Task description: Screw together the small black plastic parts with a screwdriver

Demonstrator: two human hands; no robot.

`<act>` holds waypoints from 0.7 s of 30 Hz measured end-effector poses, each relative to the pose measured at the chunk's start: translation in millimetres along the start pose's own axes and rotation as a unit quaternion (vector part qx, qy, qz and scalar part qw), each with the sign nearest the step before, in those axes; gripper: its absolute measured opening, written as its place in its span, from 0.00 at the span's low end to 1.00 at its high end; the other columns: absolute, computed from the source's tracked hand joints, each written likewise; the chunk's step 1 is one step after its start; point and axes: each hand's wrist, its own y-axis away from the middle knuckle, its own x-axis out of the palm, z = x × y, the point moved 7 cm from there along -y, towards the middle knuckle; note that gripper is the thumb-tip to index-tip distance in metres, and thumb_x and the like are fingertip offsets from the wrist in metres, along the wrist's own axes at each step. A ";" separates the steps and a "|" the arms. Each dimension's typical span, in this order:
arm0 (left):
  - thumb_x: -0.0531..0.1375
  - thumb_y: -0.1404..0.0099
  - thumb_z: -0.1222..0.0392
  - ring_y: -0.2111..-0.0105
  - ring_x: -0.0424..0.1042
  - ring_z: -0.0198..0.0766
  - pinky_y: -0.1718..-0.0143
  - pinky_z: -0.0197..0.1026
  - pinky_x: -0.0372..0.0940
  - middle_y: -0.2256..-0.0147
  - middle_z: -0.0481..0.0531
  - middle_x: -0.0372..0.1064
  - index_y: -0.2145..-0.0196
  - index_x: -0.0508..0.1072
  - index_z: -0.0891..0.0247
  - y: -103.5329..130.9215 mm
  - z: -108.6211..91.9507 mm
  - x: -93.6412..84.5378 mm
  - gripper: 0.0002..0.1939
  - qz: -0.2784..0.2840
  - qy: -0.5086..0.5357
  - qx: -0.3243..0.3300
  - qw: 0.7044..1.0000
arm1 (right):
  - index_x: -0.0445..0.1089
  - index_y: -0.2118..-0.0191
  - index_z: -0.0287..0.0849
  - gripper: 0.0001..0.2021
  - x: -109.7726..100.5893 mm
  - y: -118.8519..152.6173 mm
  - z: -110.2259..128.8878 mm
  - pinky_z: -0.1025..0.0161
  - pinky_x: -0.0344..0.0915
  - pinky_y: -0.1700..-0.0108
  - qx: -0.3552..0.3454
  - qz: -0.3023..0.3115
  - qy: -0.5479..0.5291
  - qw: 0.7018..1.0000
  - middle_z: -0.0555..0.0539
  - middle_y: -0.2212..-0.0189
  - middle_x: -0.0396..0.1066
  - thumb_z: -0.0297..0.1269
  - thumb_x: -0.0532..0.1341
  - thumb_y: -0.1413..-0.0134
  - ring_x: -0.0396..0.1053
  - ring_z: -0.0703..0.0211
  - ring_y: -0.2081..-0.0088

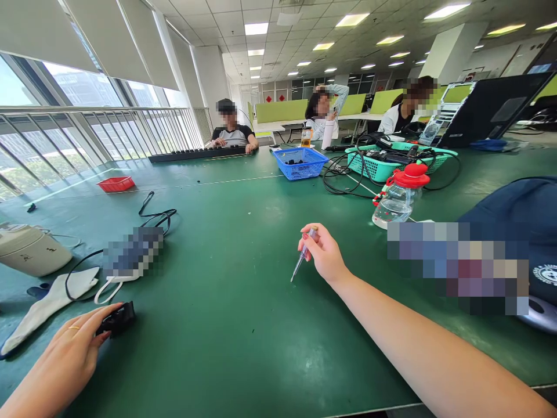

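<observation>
Over the green table point(209, 342), my right hand point(324, 252) holds a small screwdriver point(300, 261) with a clear handle, its metal tip pointing down and to the left. At the lower left, my left hand point(76, 348) has its fingers and thumb closed on a small black object point(117, 319). That object is near the table surface; whether it touches the table I cannot tell. A white and dark blue glove point(47, 305) lies just beyond my left hand.
A blue basket point(300, 164), a teal basket point(374, 168) with cables, and a red-lidded bottle point(398, 197) stand farther back. A red tray point(116, 184) is at the back left. A dark bag point(513, 215) lies right. Several people sit beyond.
</observation>
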 end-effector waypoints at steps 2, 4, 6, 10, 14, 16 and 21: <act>0.49 0.36 0.56 0.51 0.75 0.49 0.45 0.50 0.66 0.55 0.41 0.78 0.49 0.69 0.41 -3.6 -1.0 -0.3 0.20 -0.005 0.023 0.007 1.000 | 0.63 0.62 0.46 0.18 0.1 -0.2 0.4 0.64 0.60 0.76 -0.001 0.000 0.002 1.000 0.55 0.78 0.68 0.54 0.63 0.47 0.60 0.66 0.81; 0.50 0.37 0.56 0.52 0.75 0.50 0.46 0.50 0.67 0.55 0.43 0.79 0.51 0.72 0.43 -6.2 -0.1 1.9 0.19 0.000 0.050 0.010 0.999 | 0.63 0.62 0.46 0.18 -0.1 -0.5 1.1 0.64 0.60 0.76 -0.003 -0.001 0.007 1.000 0.55 0.78 0.68 0.54 0.63 0.47 0.60 0.66 0.81; 0.51 0.38 0.55 0.53 0.76 0.50 0.46 0.49 0.67 0.55 0.43 0.79 0.53 0.74 0.43 -6.7 2.8 5.5 0.19 0.014 0.070 0.006 0.997 | 0.63 0.62 0.46 0.18 -0.1 -0.7 1.6 0.64 0.60 0.76 -0.003 -0.002 0.012 1.000 0.55 0.78 0.68 0.55 0.63 0.47 0.60 0.66 0.81; 0.53 0.38 0.50 0.53 0.76 0.50 0.47 0.50 0.67 0.55 0.41 0.79 0.49 0.72 0.40 -3.1 9.5 9.9 0.20 0.039 0.089 -0.014 0.995 | 0.63 0.62 0.46 0.18 -0.2 -0.7 1.4 0.64 0.60 0.76 -0.004 -0.003 0.016 1.000 0.55 0.78 0.68 0.55 0.63 0.47 0.60 0.66 0.81; 0.55 0.40 0.43 0.56 0.78 0.50 0.51 0.48 0.70 0.56 0.41 0.80 0.52 0.76 0.44 -6.7 -6.8 6.8 0.20 0.094 0.077 -0.053 0.991 | 0.63 0.61 0.46 0.18 -1.4 -0.1 0.8 0.64 0.60 0.76 -0.010 -0.007 0.026 1.000 0.55 0.78 0.68 0.55 0.62 0.45 0.59 0.66 0.81; 0.55 0.42 0.42 0.57 0.78 0.52 0.52 0.49 0.71 0.57 0.45 0.80 0.54 0.78 0.49 -14.2 -40.0 -2.1 0.22 0.123 0.084 -0.033 0.988 | 0.63 0.60 0.47 0.17 -2.1 1.2 3.9 0.64 0.59 0.76 -0.031 -0.012 0.042 0.999 0.54 0.77 0.67 0.55 0.61 0.43 0.60 0.65 0.80; 0.56 0.37 0.43 0.54 0.76 0.50 0.48 0.48 0.69 0.52 0.52 0.78 0.50 0.76 0.53 -37.0 -183.3 -35.4 0.22 0.156 0.160 0.137 0.965 | 0.64 0.58 0.49 0.13 0.0 10.0 22.3 0.62 0.61 0.72 -0.105 -0.019 0.127 0.986 0.54 0.77 0.66 0.52 0.60 0.41 0.62 0.62 0.77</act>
